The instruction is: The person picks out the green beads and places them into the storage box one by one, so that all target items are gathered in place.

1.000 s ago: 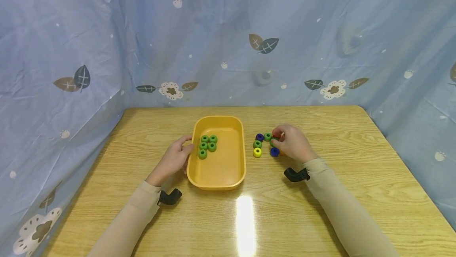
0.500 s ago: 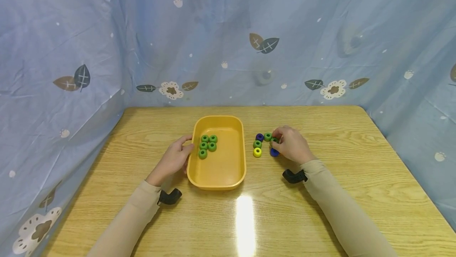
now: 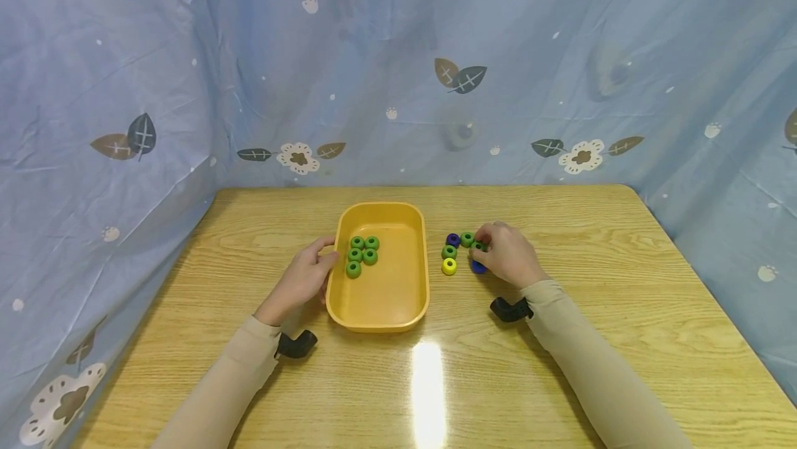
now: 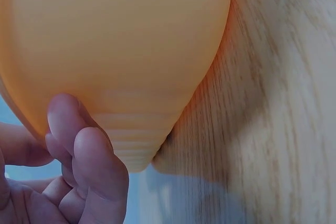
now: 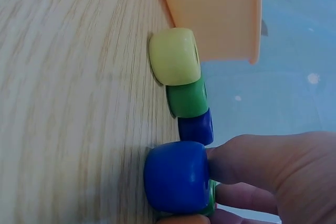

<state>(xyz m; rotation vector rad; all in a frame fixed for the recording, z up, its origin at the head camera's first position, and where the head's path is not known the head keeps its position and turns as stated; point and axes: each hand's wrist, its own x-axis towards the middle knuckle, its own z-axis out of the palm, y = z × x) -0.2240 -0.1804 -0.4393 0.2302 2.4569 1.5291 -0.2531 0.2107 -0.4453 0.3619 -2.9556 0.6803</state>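
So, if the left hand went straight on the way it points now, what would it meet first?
The left hand would first push into the yellow-orange plastic tray, whose side it holds; past that wall, green ring-shaped beads look next, though depth is unclear.

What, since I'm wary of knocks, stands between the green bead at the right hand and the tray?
Another green bead stands between the bead at the right hand and the tray, flanked by a dark bead and a yellow bead; then comes its raised rim.

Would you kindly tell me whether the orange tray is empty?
Not empty: the tray holds five green beads, grouped toward its left side.
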